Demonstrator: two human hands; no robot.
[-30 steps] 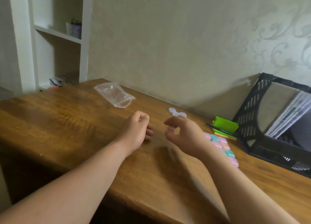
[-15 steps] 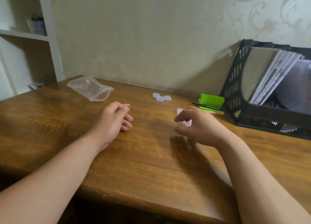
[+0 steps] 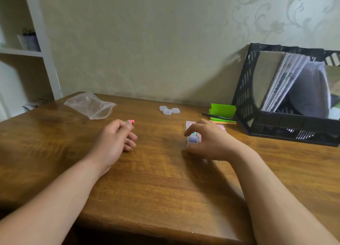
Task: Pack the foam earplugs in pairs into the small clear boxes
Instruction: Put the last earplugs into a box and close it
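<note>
My left hand (image 3: 116,137) rests on the wooden table (image 3: 156,180) with its fingers curled around pink and green foam earplugs (image 3: 131,122) that poke out at the fingertips. My right hand (image 3: 207,140) lies over a row of small clear boxes (image 3: 192,136) with coloured earplugs inside, thumb and fingers pinching the nearest box. Most of that row is hidden under the hand. Three empty small clear boxes (image 3: 169,110) sit together farther back near the wall.
An empty clear zip bag (image 3: 90,105) lies at the back left. A green sticky-note pad (image 3: 222,112) with a black pen (image 3: 217,117) sits beside a black file rack (image 3: 287,97) at the right. A white shelf (image 3: 24,51) stands at the left.
The view has swung right and down. My right hand has come down onto the row of filled boxes and closed on one. My left hand stays curled on the earplugs.
</note>
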